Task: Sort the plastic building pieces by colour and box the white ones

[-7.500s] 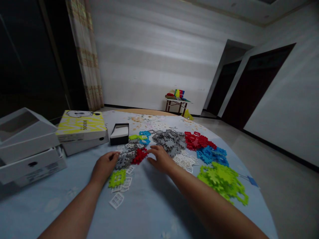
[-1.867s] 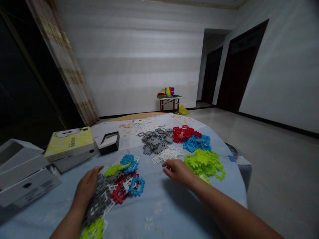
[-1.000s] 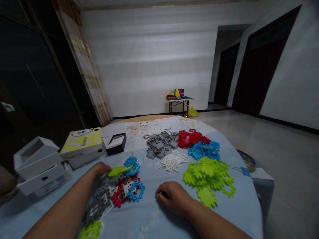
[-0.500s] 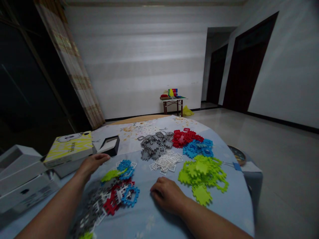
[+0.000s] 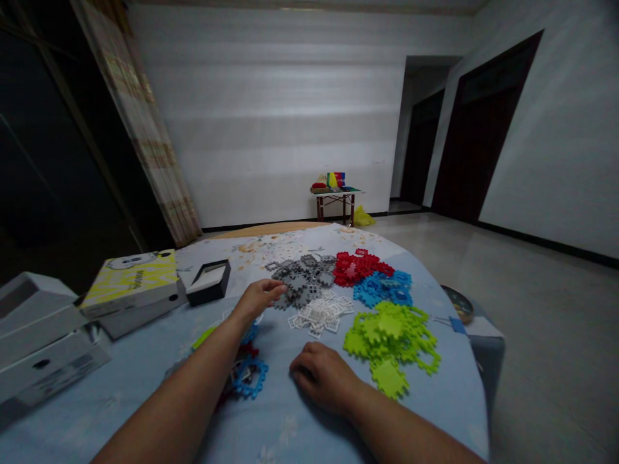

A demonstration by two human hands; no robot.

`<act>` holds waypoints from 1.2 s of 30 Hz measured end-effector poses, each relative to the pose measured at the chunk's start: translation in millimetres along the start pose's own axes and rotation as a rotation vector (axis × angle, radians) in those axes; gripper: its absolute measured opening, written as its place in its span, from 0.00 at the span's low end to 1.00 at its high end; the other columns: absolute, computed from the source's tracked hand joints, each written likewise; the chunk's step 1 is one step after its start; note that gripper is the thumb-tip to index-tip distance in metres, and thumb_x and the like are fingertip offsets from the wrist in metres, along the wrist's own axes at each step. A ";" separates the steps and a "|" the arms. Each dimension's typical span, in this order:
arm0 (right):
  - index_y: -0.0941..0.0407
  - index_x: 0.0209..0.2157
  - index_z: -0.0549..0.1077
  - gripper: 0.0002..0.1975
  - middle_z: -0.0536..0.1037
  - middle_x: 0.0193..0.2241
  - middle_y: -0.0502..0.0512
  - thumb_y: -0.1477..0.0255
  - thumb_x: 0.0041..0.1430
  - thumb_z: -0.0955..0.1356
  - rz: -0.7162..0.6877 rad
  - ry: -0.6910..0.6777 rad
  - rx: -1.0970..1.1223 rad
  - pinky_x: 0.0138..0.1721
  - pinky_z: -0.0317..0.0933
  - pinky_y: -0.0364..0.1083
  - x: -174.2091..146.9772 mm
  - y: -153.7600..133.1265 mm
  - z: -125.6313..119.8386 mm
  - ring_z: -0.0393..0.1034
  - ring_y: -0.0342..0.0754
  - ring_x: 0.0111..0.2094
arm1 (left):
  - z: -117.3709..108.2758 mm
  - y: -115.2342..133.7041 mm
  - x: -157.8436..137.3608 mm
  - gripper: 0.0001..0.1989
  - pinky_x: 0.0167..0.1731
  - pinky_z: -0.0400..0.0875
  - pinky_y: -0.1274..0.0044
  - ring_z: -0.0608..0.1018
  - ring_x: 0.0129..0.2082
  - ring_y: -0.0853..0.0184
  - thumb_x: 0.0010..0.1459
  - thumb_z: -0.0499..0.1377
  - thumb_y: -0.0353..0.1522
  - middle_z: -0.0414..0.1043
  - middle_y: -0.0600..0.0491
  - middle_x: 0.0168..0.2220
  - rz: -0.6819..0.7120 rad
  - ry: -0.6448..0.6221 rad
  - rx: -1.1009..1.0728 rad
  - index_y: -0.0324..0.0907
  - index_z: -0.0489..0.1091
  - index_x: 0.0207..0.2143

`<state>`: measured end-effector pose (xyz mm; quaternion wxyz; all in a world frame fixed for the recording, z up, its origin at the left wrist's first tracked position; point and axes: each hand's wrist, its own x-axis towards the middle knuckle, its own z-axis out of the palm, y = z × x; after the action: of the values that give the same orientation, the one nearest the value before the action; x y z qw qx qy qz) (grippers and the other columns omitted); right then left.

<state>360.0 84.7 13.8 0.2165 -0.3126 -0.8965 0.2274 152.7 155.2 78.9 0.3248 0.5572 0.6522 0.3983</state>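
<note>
My left hand [image 5: 258,299] is at the left edge of a pile of grey gear-edged plastic pieces [image 5: 302,283]. Its thumb and fingers are pinched together at the tips, and whatever they hold, if anything, is too small to make out. Curled closed, my right hand [image 5: 324,377] rests on the tablecloth below a heap of white square lattice pieces [image 5: 322,314]; nothing shows in it. Under my left forearm lies a mixed heap, partly hidden, with a blue gear-edged frame [image 5: 250,377] at its right side.
Red pieces [image 5: 360,267], blue pieces [image 5: 384,288] and lime-green pieces [image 5: 391,338] lie in separate piles on the right. To the left stand a yellow-and-white box [image 5: 133,280], a small black tray [image 5: 209,282] and an opened white box [image 5: 43,348].
My left hand has moved right, from beside the black tray to the grey pile, and its forearm now covers much of the mixed heap. My right hand has stayed put.
</note>
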 end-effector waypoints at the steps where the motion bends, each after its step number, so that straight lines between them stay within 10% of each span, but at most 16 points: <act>1: 0.55 0.38 0.75 0.11 0.73 0.34 0.54 0.74 0.56 0.62 0.000 -0.001 0.004 0.38 0.56 0.41 -0.2 -0.2 -0.3 0.66 0.45 0.37 | -10.4 -3.6 0.6 0.30 0.31 0.69 0.74 0.76 0.36 0.62 0.40 0.61 0.49 0.76 0.44 0.39 -0.002 0.038 0.047 0.36 0.72 0.41; 12: 0.54 0.38 0.75 0.11 0.72 0.34 0.54 0.73 0.56 0.63 0.025 -0.022 0.048 0.39 0.56 0.41 0.2 0.5 -0.2 0.66 0.45 0.38 | -132.6 -76.7 -34.6 0.24 0.33 0.69 0.74 0.77 0.35 0.57 0.28 0.63 0.50 0.78 0.49 0.29 -0.201 0.181 0.377 0.41 0.74 0.26; 36: 0.54 0.36 0.75 0.10 0.72 0.33 0.53 0.74 0.56 0.63 0.050 0.017 0.036 0.38 0.56 0.41 -1.1 -0.7 5.2 0.66 0.44 0.37 | -136.5 -106.7 -45.5 0.19 0.26 0.66 0.75 0.73 0.23 0.65 0.25 0.66 0.41 0.71 0.54 0.19 -0.351 0.057 0.293 0.40 0.71 0.23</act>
<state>357.7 82.1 9.8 0.2239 -0.3328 -0.8823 0.2462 -8.0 82.3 48.3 0.2862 0.4650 0.7989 0.2522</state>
